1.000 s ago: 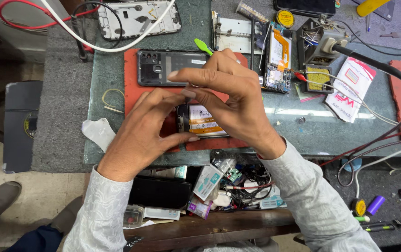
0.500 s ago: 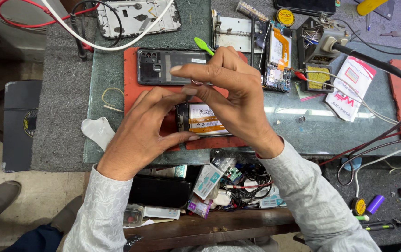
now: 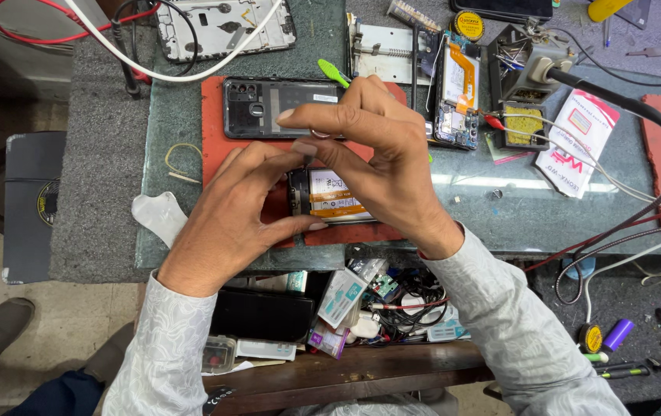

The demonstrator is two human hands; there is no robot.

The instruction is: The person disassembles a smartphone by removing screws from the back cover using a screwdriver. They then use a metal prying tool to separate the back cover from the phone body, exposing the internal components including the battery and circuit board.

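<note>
An opened phone [image 3: 332, 197] with a white and orange battery showing lies on a red mat [image 3: 215, 139]. My left hand [image 3: 230, 219] grips its left end between thumb and fingers. My right hand [image 3: 380, 154] arches over the phone, and its thumb and forefinger pinch a thin dark tool [image 3: 307, 159] whose tip touches the phone's top left corner. A green tool end [image 3: 334, 73] sticks out behind this hand. Whether it belongs to the pinched tool is hidden. A black back cover [image 3: 269, 108] lies just beyond the hands.
Another stripped phone board [image 3: 457, 92] and a white phone frame [image 3: 222, 23] lie at the back. A soldering stand [image 3: 530, 65] with a thick black cable is at the right, beside a white packet [image 3: 580, 142]. An open drawer [image 3: 369, 304] of small parts sits below the glass top [image 3: 500, 216].
Both hands stay on the opened phone in nearly the same place. The right hand's fingers have shifted only slightly.
</note>
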